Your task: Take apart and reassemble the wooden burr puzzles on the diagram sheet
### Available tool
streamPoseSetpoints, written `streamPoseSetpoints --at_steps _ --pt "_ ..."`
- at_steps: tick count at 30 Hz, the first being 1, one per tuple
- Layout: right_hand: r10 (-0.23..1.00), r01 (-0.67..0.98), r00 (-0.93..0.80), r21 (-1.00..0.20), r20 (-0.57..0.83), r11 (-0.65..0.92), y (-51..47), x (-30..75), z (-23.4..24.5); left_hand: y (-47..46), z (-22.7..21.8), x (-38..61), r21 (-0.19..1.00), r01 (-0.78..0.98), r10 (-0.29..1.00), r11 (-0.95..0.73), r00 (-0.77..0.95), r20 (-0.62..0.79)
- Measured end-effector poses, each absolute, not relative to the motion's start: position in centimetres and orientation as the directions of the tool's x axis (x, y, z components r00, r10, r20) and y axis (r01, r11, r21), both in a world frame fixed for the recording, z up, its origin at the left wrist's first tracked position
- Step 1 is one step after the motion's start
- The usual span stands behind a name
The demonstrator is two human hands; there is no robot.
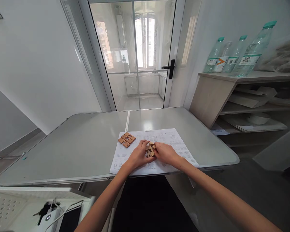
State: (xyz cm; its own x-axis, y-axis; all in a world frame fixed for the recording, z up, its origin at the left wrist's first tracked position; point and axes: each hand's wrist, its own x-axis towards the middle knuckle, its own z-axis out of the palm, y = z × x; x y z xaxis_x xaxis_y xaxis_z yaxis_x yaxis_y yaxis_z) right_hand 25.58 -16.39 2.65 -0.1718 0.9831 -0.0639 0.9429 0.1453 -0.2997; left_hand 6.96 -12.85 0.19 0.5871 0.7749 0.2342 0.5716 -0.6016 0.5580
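Grey and glossy, the wide table [62, 145] fills the middle of the view, a pale seam running across it. With the clock centred on the paper, 1 glass-paned door [122, 87] stands at 12 o'clock, its black handle [171, 68] on the 1 o'clock side. Toward 2 o'clock is a wood-toned shelf unit [209, 100] with flat items stacked inside, and at 8 o'clock a white bin [33, 189] holds a white device, a cable and a dark slab.

On the tabletop lies the white paper [181, 154], printed with small diagrams and text too fine to read. Atop the shelf unit stand 4 clear bottles [248, 58], 3 of them green-capped.

Both hands meet near the paper's centre. The left hand [139, 154], at 9 o'clock of the light wooden pieces [150, 151], curls its fingers and thumb around them; the right hand [165, 152] grips their 3 o'clock side. Whether they touch the paper is hidden. At 10 o'clock, flat brown wooden pieces [126, 140] with cut-outs lie side by side.
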Motion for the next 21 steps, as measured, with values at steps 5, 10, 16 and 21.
streamPoseSetpoints --at_steps 5,10,16,21 --pt "0.952 0.872 -0.302 -0.418 -0.054 0.253 -16.3 25.7 2.4 -13.3 0.4 6.2 0.532 0.627 0.810 -0.570 0.538 0.234" --pt "0.937 0.813 -0.348 -0.504 -0.019 0.292 -16.1 26.2 1.6 -14.1 0.8 6.0 0.473 0.704 0.845 -0.529 0.490 0.215" --pt "0.931 0.751 -0.364 -0.579 0.039 0.318 -15.8 26.7 0.5 -14.3 0.3 6.1 0.375 0.755 0.842 -0.538 0.458 0.286" --pt "0.931 0.724 -0.355 -0.607 0.081 0.328 -16.0 26.8 0.0 -14.2 0.3 6.3 0.319 0.783 0.840 -0.534 0.448 0.306"
